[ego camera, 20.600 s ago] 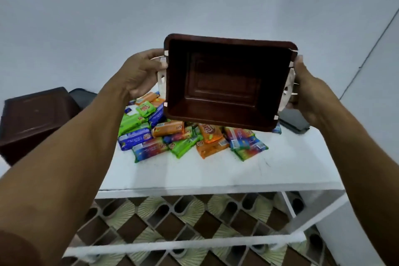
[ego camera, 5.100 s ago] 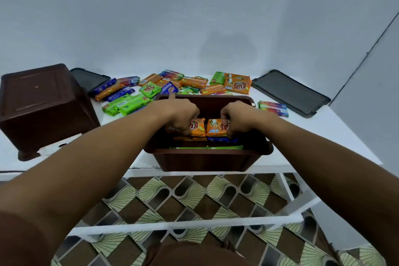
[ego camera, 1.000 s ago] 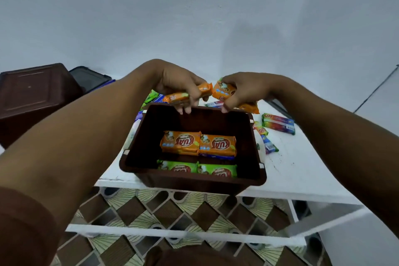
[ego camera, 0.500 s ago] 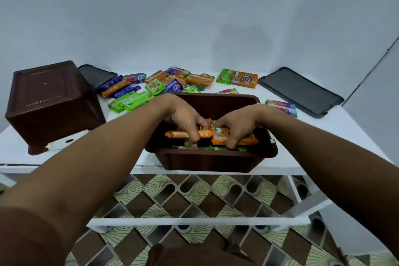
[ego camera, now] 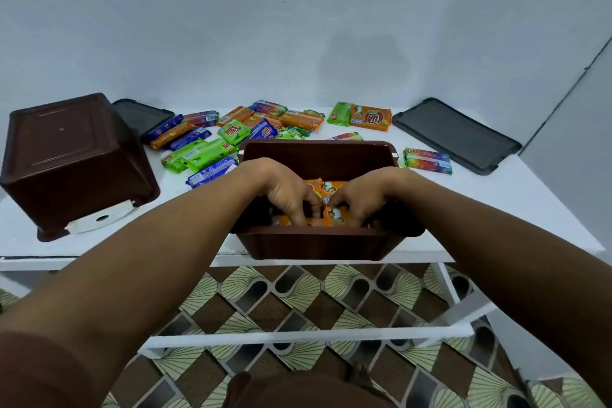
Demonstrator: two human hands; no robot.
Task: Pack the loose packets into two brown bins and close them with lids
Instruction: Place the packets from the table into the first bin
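Head view, the only one. Both hands are down inside the open bin (ego camera: 318, 242) at the table's (ego camera: 496, 209) front edge. Half a second back they were lowering two orange packets over the rim; a second back those packets were held above the far wall. Now the packets sit low in the bin and the fingers press on them.

Left hand (ego camera: 288, 195): fingers curled down onto an orange packet (ego camera: 285, 220), pinching or pushing it flat; can't tell if it is let go. Right hand (ego camera: 359, 200): same, fingers closed on the other orange packet (ego camera: 336, 216). The two packets lie side by side, touching, on top of an earlier layer, mostly hidden by the hands.

Meaning: a new layer is going in, and this bin is filling but not full, its far wall showing well above the contents.

Plenty left. The loose pile (ego camera: 231, 136) lies beyond the bin, with a rainbow packet (ego camera: 427, 161) off to the right. The second bin (ego camera: 73, 159) is upside down at left, unused. Two dark lids lie flat at the back, the left lid (ego camera: 145, 114) partly behind that bin and the right lid (ego camera: 457, 134) clear. Neither bin is closed, so the task looks early to mid.
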